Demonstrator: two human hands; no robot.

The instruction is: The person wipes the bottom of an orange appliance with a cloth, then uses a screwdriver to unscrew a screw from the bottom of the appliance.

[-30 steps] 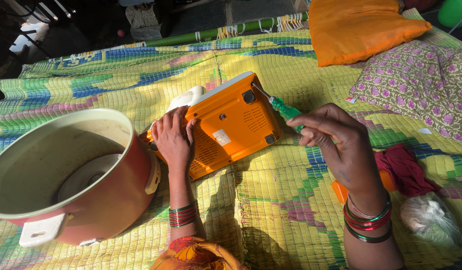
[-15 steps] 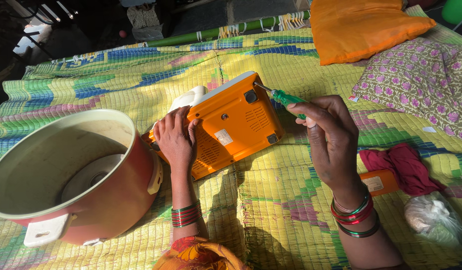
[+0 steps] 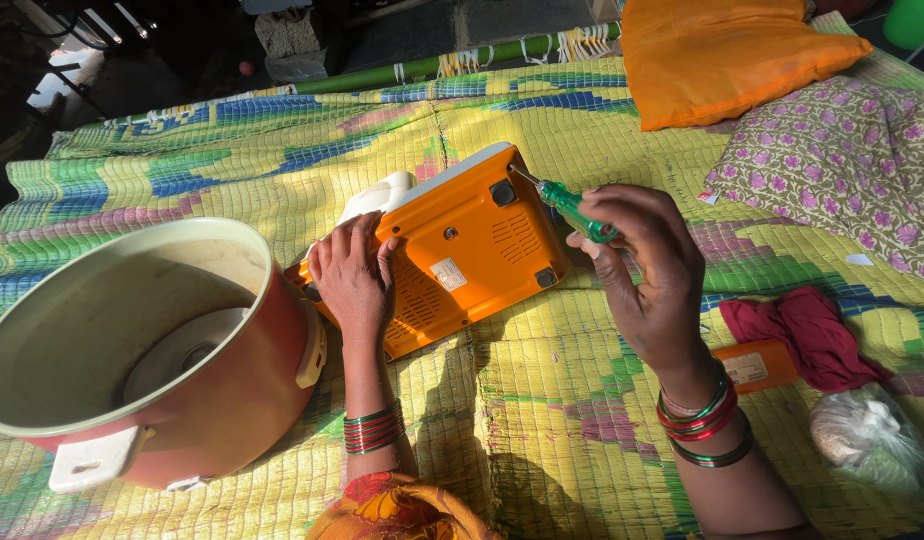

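An orange and white appliance (image 3: pixel 472 250) lies upside down on a woven mat, its orange base plate facing up. My left hand (image 3: pixel 354 278) rests flat on the left side of that base and holds it steady. My right hand (image 3: pixel 647 265) grips a green-handled screwdriver (image 3: pixel 572 208). The screwdriver's metal tip touches the upper right corner of the base, by a dark foot. Both wrists wear red and green bangles.
A red cooker body (image 3: pixel 142 350) with a cream rim stands open at the left. At the right lie a red cloth (image 3: pixel 807 335), a small orange box (image 3: pixel 762 365) and a clear bag (image 3: pixel 867 435). An orange cushion (image 3: pixel 722 50) and a flowered pillow (image 3: pixel 842 160) sit behind on the colourful mat (image 3: pixel 542 420).
My right hand has carried the screwdriver up and left, from beside the appliance to its upper right corner. The left hand has stayed on the base.
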